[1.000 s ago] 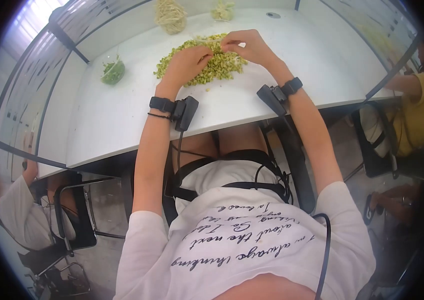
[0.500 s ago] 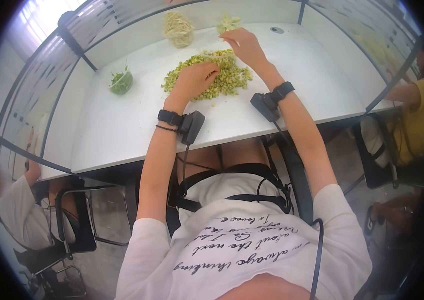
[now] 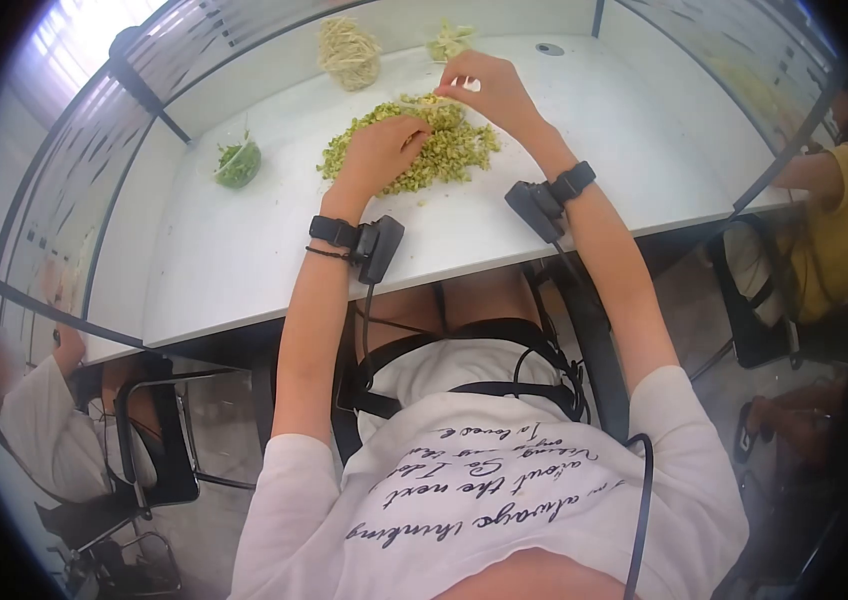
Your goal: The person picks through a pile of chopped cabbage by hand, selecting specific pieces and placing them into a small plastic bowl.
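A loose pile of small green-yellow pieces (image 3: 449,160) lies on the white table in front of me. My left hand (image 3: 384,152) rests over the pile's left part, fingers curled and closed; what they hold, if anything, is hidden. At the far edge of the pile, my right hand (image 3: 489,95) has thumb and fingertips pinched together, with whatever is between them too small to name. Something pale, perhaps see-through, lies among the pieces between both hands; its shape is unclear. Both wrists wear black straps with boxy devices.
A clear cup (image 3: 237,165) with green bits stands tilted at the left. Towards the back are a bundle of pale strands (image 3: 349,55) and a small pale-green heap (image 3: 450,42). Partitions (image 3: 244,85) border the table (image 3: 244,260). Other people sit left and right.
My right hand has come down from above the pile's far side to its edge, nearer my left hand. My left hand stays over the pile. The view has shifted slightly.
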### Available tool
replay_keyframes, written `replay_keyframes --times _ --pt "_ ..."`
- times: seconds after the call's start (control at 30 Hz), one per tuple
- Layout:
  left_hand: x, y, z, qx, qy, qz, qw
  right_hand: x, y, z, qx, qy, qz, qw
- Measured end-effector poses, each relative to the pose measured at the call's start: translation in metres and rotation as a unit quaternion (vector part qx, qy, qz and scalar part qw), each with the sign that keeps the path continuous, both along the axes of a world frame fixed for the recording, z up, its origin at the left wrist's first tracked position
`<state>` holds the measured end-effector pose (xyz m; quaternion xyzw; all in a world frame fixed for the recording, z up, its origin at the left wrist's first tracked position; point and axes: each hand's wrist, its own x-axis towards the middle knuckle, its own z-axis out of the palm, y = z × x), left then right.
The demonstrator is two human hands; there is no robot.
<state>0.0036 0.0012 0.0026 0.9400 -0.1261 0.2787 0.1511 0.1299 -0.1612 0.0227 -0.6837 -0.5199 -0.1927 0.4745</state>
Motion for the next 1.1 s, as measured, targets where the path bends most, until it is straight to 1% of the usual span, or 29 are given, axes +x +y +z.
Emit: replay_keyframes --times 0.1,0.2,0.3,0.4,0.5,0.53,0.6,0.7,0.8,0.9,1.0,1.03,1.1 --pt "0.001 0.001 0.000 0.007 -0.028 0.016 0.999 -0.008 -0.005 -0.003 -0.046 -0.030 0.122 0.991" --pt "0.002 0.002 0.001 0.002 -0.027 0.036 0.999 -0.016 -0.005 -0.007 -0.189 -0.029 0.055 0.980" --pt "0.002 0.001 0.002 0.006 -0.026 0.047 0.999 -0.013 -0.002 -0.011 -0.175 -0.046 0.035 0.983" --pt "0.000 0.002 0.003 0.003 -0.015 0.035 0.999 -0.011 -0.005 -0.011 -0.199 -0.044 0.048 0.978" --pt "0.002 0.004 0.001 -0.012 0.016 0.012 1.000 -0.013 -0.006 -0.014 -0.235 -0.027 0.078 0.968" --pt "0.003 0.005 0.001 -0.013 0.057 0.003 0.998 -0.012 -0.008 -0.014 -0.258 -0.037 0.084 0.962" --pt "0.004 0.006 -0.005 -0.019 0.062 -0.011 0.998 -0.008 -0.006 -0.022 -0.242 -0.062 0.107 0.962" --pt "0.004 0.008 -0.008 -0.009 0.049 -0.033 0.998 -0.004 -0.004 -0.024 -0.246 -0.046 0.107 0.962" --pt "0.003 0.006 -0.003 -0.024 0.085 -0.045 0.995 -0.006 -0.004 -0.021 -0.289 -0.030 0.099 0.952" --pt "0.004 0.004 0.003 -0.015 0.113 -0.053 0.992 -0.008 -0.002 -0.022 -0.282 -0.023 0.086 0.955" --pt "0.004 0.003 0.003 -0.023 0.125 -0.041 0.991 -0.014 -0.002 -0.020 -0.283 -0.017 0.026 0.959" --pt "0.004 0.002 0.001 -0.015 0.089 -0.044 0.995 -0.012 -0.002 -0.023 -0.253 -0.034 0.014 0.967" --pt "0.008 0.005 -0.005 -0.065 0.068 -0.043 0.995 -0.012 -0.002 -0.022 -0.234 -0.004 0.024 0.972"
